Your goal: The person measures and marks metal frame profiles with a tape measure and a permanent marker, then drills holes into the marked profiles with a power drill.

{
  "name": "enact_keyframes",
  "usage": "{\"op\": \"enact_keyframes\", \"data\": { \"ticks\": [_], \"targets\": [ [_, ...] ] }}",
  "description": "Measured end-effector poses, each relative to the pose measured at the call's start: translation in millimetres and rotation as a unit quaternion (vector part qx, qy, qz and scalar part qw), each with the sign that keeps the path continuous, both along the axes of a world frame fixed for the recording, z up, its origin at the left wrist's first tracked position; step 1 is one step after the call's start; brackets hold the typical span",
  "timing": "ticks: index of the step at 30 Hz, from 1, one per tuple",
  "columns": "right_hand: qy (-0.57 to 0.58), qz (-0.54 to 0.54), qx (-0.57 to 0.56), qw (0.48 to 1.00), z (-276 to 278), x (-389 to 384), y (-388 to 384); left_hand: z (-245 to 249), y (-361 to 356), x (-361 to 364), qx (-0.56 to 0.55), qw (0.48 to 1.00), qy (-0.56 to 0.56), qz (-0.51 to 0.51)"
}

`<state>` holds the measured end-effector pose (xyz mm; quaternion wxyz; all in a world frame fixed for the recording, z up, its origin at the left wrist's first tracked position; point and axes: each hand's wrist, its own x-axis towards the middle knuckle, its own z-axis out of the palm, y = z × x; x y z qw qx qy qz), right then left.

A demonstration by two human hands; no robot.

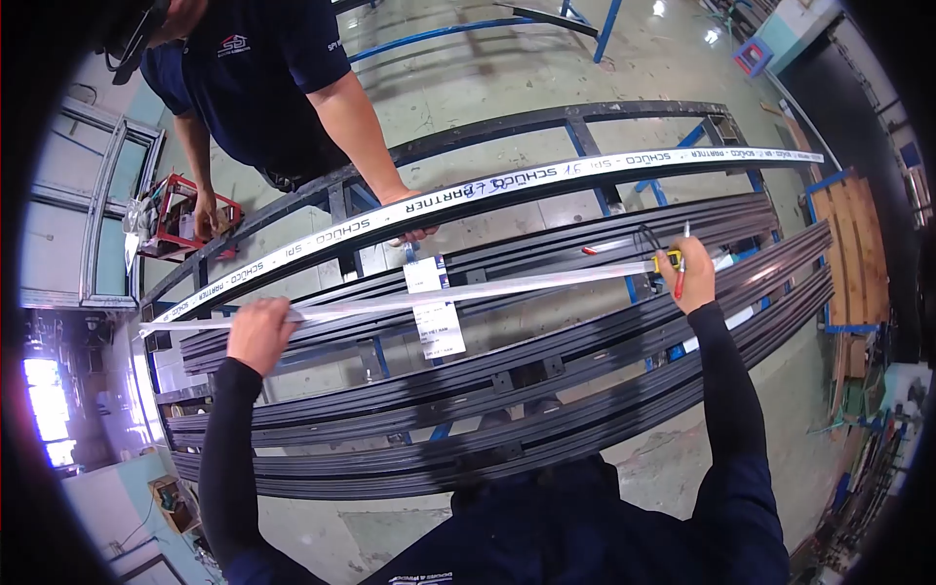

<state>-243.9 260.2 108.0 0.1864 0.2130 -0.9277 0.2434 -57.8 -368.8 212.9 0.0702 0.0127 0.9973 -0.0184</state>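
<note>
A long pale strip [507,287] runs between my hands above dark metal profiles [361,400]. My left hand [260,334] is closed around the strip near its left end. My right hand [687,276] is closed at the other end, around a yellow tape measure [668,260] and a red-and-white marker [680,283]. Beyond the strip lies a long profile with white lettered film [536,176]. A white paper label [436,317] hangs below the middle of that profile, partly behind the strip.
Across the rack [458,127] a co-worker [253,88] leans in, one hand [409,210] on the lettered profile, the other by a red tool carrier [185,219]. A wooden board [850,249] stands at the right; a framed window unit [107,195] is at the left.
</note>
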Motion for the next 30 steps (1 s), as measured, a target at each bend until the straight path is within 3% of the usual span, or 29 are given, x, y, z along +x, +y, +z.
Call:
{"op": "enact_keyframes", "data": {
  "ticks": [2, 8, 10, 12, 15, 20, 23, 26, 30],
  "targets": [
    [-0.003, 0.005, -0.008, 1.000, -1, 17, -12, -10, 31, -8, 0.067, 0.996, -0.024, -0.048],
    [-0.042, -0.003, -0.010, 0.999, -16, 55, -37, -72, 182, -71, 0.095, 0.982, -0.082, -0.143],
    [-0.072, -0.011, -0.007, 0.997, -19, 61, -35, -98, 246, -92, 0.168, 0.966, -0.099, -0.171],
    [-0.093, -0.017, -0.005, 0.996, -26, 63, -22, -120, 313, -106, 0.141, 0.964, -0.108, -0.198],
    [-0.109, -0.031, 0.026, 0.993, -31, 66, 10, -122, 380, -121, 0.230, 0.946, -0.006, -0.229],
    [-0.152, -0.081, 0.055, 0.984, -50, 75, 65, -190, 381, -189, 0.307, 0.937, 0.096, -0.139],
    [-0.123, -0.093, 0.065, 0.986, -61, 80, 73, -215, 384, -205, 0.294, 0.935, 0.075, -0.185],
    [-0.106, -0.088, 0.042, 0.990, -74, 82, 76, -217, 387, -212, 0.245, 0.944, 0.070, -0.211],
    [-0.059, -0.075, 0.019, 0.995, -87, 78, 89, -221, 390, -214, 0.268, 0.939, 0.076, -0.204]
  ]
}}
